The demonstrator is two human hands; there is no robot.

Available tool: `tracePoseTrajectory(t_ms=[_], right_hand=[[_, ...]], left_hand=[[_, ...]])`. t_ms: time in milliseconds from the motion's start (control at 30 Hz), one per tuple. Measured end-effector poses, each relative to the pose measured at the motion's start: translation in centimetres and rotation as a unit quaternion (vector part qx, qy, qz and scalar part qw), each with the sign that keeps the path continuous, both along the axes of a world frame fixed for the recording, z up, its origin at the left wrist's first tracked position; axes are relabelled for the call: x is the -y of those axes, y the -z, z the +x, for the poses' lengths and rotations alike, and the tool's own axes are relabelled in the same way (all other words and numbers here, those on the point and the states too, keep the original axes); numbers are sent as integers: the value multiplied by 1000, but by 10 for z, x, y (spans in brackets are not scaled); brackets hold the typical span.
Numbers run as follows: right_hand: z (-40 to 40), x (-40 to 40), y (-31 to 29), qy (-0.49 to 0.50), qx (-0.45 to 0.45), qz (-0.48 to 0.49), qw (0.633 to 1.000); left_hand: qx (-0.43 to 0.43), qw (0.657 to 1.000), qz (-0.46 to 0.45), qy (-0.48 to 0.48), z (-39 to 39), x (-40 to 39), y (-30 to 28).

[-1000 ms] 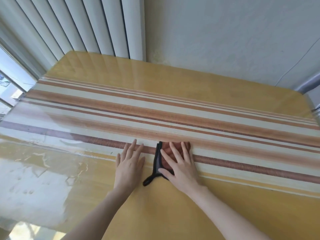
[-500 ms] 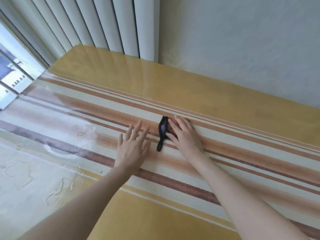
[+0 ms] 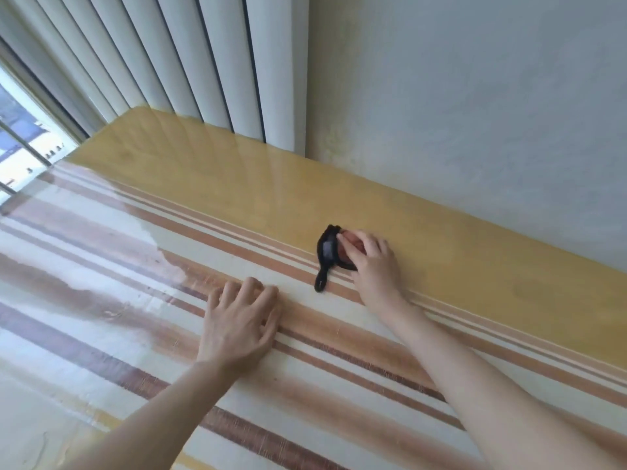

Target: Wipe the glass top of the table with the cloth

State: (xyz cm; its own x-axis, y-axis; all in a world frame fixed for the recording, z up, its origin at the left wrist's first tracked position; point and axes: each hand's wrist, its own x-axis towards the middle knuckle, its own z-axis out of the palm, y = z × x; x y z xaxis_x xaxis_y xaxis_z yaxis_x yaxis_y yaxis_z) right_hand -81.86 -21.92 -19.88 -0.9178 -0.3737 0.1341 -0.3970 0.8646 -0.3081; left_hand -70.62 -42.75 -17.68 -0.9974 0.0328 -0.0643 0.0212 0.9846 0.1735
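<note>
Pushed farther from you than a second ago, the cloth (image 3: 334,256) had travelled from the dark stripe near your body, across the pale bands, to the far edge of the striped runner, where it met the plain yellow strip by the wall. It lay bunched flat on the glass top (image 3: 492,266), a reddish wad with a black border and a short black tail trailing back toward you.

Your right hand (image 3: 373,262) sat on top of it, fingers curled and close together, pressing it down rather than pinching it up; the palm side was hidden, so you could not be sure how much cloth was gathered under it. Your left hand (image 3: 239,325) had gone forward too and rested bare on the glass, just beside and nearer than the cloth, fingers slightly bent and nearly together, holding nothing and seemingly bracing your reach.

That stroke had probably carried the wipe almost to the far side. Cloudy, streaked patches showed on the glass to your left (image 3: 112,293), toward the vertical blinds (image 3: 203,62) and window, so by the look of it that part was not yet done.
</note>
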Motion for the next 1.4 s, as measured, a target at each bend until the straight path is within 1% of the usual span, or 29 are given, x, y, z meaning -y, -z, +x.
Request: tracePoseTrajectory(t_ms=[67, 133, 200, 267, 333, 367, 467, 533, 600, 633, 700, 800, 867, 900, 967, 1033, 1100, 1133, 1200, 1300, 1367, 1400], right_hand=[[-15, 4, -3, 39, -5, -21, 999], [-4, 9, -4, 35, -1, -36, 999], [22, 7, -3, -4, -9, -37, 999], [44, -4, -2, -81, -10, -16, 997], [33, -16, -1, -131, -26, -1, 991], [18, -19, 0, -126, -32, -3, 992], [-40, -17, 1, -22, -19, -44, 999], [-76, -13, 1, 47, -15, -65, 997], [-92, -5, 1, 99, -23, -84, 991], [-91, 0, 1, 110, -22, -91, 990], [-68, 9, 1, 77, -19, -100, 992], [-18, 9, 3, -43, 4, -73, 996], [-26, -2, 1, -97, 6, -56, 994], [-42, -5, 0, -99, 2, -52, 994], [-81, -7, -2, -55, 2, -54, 997], [-113, -2, -3, 12, -2, -64, 998], [-119, 8, 0, 72, -6, -87, 994], [-114, 13, 2, 86, -7, -97, 991], [-92, 23, 2, 63, -4, -111, 992], [-57, 24, 3, -47, 15, -94, 994], [-66, 16, -2, -102, 17, -62, 993], [-80, 14, -4, -112, 15, -43, 993]], left_hand=[[2, 1000, 8, -11, -30, -7, -7], [25, 999, 30, -30, -60, -15, -6], [50, 997, 48, -43, -78, -18, 4], [57, 996, 54, -53, -82, -17, 12], [50, 996, 53, -58, -80, -15, 17], [46, 996, 54, -58, -80, -15, 18], [48, 996, 57, -58, -81, -15, 18], [54, 995, 53, -60, -83, -15, 17], [55, 996, 40, -57, -83, -15, 17], [56, 996, 39, -57, -83, -15, 17], [56, 996, 44, -58, -82, -16, 16], [47, 996, 42, -63, -82, -17, 16], [46, 996, 46, -66, -82, -17, 16], [48, 996, 44, -64, -82, -16, 16], [51, 996, 39, -58, -82, -15, 16], [49, 997, 33, -57, -83, -14, 15], [50, 997, 33, -55, -83, -15, 16], [48, 997, 38, -56, -83, -16, 16], [43, 996, 50, -59, -82, -17, 16], [45, 996, 56, -49, -85, -15, 13], [56, 996, 55, -33, -83, -5, 10], [59, 996, 53, -37, -80, 3, 8]])
